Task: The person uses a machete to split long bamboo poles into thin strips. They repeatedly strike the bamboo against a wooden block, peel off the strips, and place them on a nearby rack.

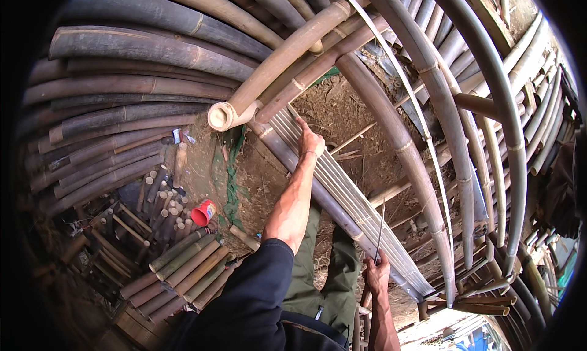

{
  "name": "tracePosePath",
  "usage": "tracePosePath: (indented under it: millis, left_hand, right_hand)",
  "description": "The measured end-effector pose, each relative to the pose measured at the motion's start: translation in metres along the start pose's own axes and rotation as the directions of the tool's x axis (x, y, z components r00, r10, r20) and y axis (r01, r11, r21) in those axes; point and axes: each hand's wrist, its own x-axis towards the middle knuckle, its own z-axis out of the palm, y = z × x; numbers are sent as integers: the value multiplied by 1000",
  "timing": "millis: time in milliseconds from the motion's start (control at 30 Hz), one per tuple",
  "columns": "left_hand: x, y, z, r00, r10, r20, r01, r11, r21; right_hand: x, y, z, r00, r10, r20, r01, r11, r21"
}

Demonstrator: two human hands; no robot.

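A row of long, narrow bamboo strips (345, 183) lies side by side, slanting from upper left to lower right in front of me. Along its near side runs a thick dark bamboo pole (327, 201). My left hand (312, 143) rests on the strips near their upper end, its index finger stretched out and the other fingers partly hidden. Lower down, beside the pole, my right hand (377, 271) is closed around the handle of a thin-bladed knife (380, 232). The blade points up across the strips.
Large bamboo poles (140, 48) are stacked at the left, and more curve past on the right (422, 161). A cut pole end (221, 116) juts near my left hand. A red container (203, 213) stands beside short bamboo pieces (192, 268) and green netting (232, 186).
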Motion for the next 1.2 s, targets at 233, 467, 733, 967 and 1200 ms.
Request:
tracePosePath:
  millis: [233, 467, 733, 967, 1200]
  left_hand:
    - [11, -4, -5, 991, 62, -119, -21, 947, 322]
    - [-70, -46, 51, 428, 703, 568, -782, -26, 622]
    - [-89, -38, 65, 585, 460, 668, -698, -133, 703]
    - [-185, 63, 174, 521, 249, 817, -776, -261, 574]
    - [-215, 145, 314, 134, 531, 837, -707, -540, 456]
  right_hand:
    - [-10, 9, 0, 990, -85, -109, 74, 992, -103]
    - [-35, 95, -9, 978, -93, -187, 49, 973, -227]
    - [12, 162, -21, 930, -88, -356, -38, 942, -332]
    - [22, 199, -13, 964, 1, -267, -54, 980, -192]
    - [-1, 266, -84, 823, 16, -568, 46, 994, 95]
